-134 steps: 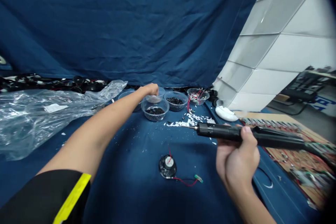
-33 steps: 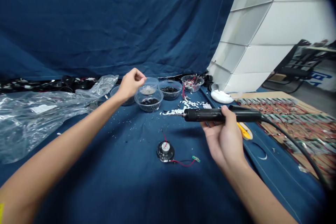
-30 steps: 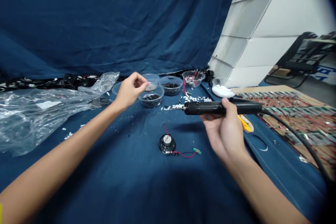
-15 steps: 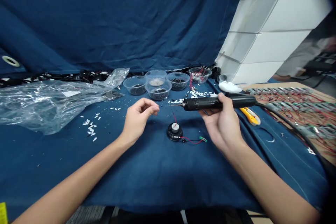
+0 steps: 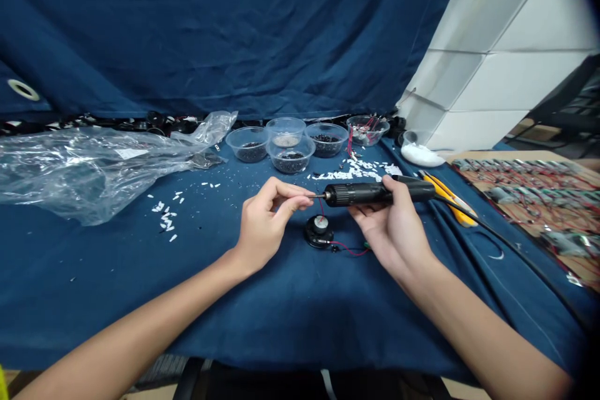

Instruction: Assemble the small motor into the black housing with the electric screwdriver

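My right hand is wrapped round a black corded electric screwdriver, held level with its bit pointing left. Thumb and forefinger of my left hand are pinched together at the tip of the bit. Whatever sits between those fingertips is too small to make out. Below the screwdriver, on the blue cloth, lies a small round black part with a silver-white motor-like cylinder on top. Red and black wires run from it to a small green board, partly hidden by my right hand.
Several clear bowls hold small dark parts, among them a front bowl; another bowl holds wired parts. White bits are scattered nearby. A plastic bag lies left. On the right are a yellow cutter and a board with wired parts.
My left hand has moved right, bringing its pinched fingertips to the screwdriver's bit. The screwdriver stays in my right hand at nearly the same place. The view has shifted slightly.
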`<state>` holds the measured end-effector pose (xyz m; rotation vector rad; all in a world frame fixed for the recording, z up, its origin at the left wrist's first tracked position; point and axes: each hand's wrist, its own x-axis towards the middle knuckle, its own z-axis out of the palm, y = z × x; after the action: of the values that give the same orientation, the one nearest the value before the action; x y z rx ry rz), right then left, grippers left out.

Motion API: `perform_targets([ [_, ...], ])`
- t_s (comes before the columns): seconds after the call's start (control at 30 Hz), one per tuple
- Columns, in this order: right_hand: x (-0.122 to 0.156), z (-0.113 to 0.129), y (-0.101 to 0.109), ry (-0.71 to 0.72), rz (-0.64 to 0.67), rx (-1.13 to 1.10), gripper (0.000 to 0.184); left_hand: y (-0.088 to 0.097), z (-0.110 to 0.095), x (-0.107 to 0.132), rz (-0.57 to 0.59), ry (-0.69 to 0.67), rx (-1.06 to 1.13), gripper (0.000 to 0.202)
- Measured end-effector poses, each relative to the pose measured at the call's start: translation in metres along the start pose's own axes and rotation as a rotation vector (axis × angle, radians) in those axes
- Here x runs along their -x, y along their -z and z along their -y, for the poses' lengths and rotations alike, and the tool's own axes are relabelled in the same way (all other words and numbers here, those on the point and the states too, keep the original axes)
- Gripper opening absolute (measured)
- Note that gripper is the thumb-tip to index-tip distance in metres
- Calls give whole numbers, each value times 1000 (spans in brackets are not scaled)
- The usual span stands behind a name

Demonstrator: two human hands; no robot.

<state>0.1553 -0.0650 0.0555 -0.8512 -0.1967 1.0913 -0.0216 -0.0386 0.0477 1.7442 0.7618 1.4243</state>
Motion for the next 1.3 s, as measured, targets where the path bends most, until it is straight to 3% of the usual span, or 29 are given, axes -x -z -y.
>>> perform_targets([
  [0.27, -2, -1, 0, -53, -24, -18, 14, -2, -3, 2, -3, -39, 35, 8],
  [0.57, -3, -2, 0, -66, -24, -24, 15, -5, -3, 1, 3, 59, 141, 11],
  [0.83, -7, -3, 2, -93, -53, -23, 12, -9, -1, 7, -29, 95, 94, 11],
  [1.1, -9, -1, 2, -67, -69, -45, 10, -5, 0, 5, 52, 83, 93, 14],
  [1.3, -11, -2, 4, -55, -71, -23, 11, -1, 3, -2, 0, 82, 14, 14],
])
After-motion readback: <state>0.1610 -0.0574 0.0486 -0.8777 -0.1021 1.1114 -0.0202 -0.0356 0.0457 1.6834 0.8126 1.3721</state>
